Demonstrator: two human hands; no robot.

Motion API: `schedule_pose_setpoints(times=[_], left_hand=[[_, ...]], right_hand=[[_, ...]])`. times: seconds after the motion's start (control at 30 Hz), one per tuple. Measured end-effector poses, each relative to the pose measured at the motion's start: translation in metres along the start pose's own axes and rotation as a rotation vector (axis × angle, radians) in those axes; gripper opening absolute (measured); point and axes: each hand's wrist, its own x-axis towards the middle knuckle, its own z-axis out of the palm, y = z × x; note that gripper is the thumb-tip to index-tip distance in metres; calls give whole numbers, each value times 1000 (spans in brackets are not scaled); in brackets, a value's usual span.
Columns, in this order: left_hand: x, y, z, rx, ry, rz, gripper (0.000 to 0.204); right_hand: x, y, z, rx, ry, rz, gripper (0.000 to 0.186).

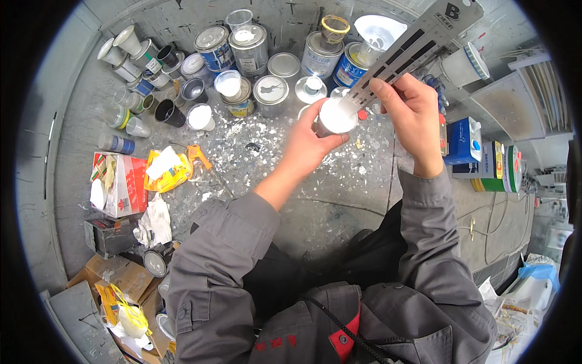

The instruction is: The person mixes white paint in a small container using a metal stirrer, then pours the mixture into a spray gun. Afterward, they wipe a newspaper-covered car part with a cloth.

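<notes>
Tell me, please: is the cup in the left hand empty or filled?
Not empty: white material shows inside the cup, at the lower end of the flat stick. How deep, I cannot tell.

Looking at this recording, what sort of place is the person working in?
Probably a paint shop or paint-mixing corner: metal cans and used plastic cups crowd together, the grey floor is spattered white, and the left hand holds a cup of white liquid.
</notes>
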Motion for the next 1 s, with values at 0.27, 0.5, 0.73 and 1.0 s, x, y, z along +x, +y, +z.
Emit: schedule_pose_setpoints(times=[0.27, 0.5, 0.73, 1.0], left_hand=[[1, 2, -2, 0, -22, -7, 81], [0, -1, 0, 27, -4, 71, 81], [1, 3, -2, 20, 32, 16, 78], [1, 2, -2, 120, 11, 10, 80]], right_hand=[[-3, -4, 4, 89, -35, 41, 17], [0, -8, -3, 66, 18, 108, 18], [-2, -1, 5, 60, -13, 124, 18], [-3, -10, 2, 158, 66, 61, 19]])
